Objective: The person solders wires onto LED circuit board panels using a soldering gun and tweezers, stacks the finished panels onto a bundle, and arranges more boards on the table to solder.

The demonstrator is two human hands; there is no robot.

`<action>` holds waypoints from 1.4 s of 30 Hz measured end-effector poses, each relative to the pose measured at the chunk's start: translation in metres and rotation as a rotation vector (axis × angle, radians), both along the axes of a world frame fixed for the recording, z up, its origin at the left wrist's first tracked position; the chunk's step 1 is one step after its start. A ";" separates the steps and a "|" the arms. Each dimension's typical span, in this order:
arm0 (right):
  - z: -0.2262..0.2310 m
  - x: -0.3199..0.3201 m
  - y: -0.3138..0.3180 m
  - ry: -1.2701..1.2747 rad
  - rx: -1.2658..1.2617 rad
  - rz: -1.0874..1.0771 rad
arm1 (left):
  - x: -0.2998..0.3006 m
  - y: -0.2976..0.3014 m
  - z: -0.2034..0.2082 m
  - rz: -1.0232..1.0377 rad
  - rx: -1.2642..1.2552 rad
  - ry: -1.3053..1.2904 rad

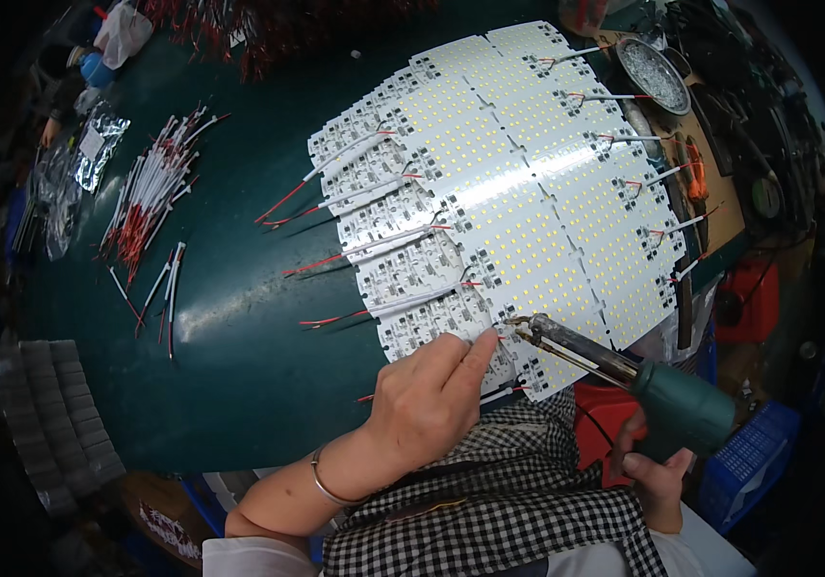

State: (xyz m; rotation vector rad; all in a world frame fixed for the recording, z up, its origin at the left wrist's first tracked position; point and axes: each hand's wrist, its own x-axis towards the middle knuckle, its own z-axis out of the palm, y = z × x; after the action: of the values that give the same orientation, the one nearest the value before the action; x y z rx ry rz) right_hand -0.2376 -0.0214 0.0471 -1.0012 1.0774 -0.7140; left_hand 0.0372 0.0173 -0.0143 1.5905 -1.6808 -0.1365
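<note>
My left hand [429,389] is closed over the lower left of the LED boards [557,231], fingertips pinching a white-sleeved wire mostly hidden beneath it. A red wire end shows just past the fingertips. In my right hand [656,478] is a green-handled soldering gun [686,409], its trigger area partly hidden. The iron's tip rests at the board, close to my left fingertips. White boards with yellow LEDs overlap in a fanned stack. Several sleeved wires [374,245] stick out from their left side, and more stand along the right edge.
On the green table [239,404] lies a pile of white-sleeved red wires [157,188], with a few loose ones nearer. A metal dish [655,75] stands at the back right beside orange-handled pliers [694,168]. Stacked grey-white pieces [56,413] sit at the left; a blue crate [749,462] at lower right.
</note>
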 end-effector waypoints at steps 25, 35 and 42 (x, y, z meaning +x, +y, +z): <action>-0.007 0.000 0.003 0.047 -0.067 0.058 | -0.004 -0.003 -0.003 0.036 -0.051 0.013; 0.000 0.002 0.004 0.077 0.069 -0.048 | -0.004 -0.004 -0.002 0.036 -0.012 0.048; -0.008 0.000 0.006 0.093 0.012 -0.023 | -0.004 -0.003 -0.002 0.034 -0.008 0.060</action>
State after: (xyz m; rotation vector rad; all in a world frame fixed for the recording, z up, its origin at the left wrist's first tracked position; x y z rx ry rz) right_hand -0.2377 -0.0154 0.0387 -1.0213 1.1746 -0.6836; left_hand 0.0330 0.0141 -0.0166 1.5926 -1.6055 -0.1589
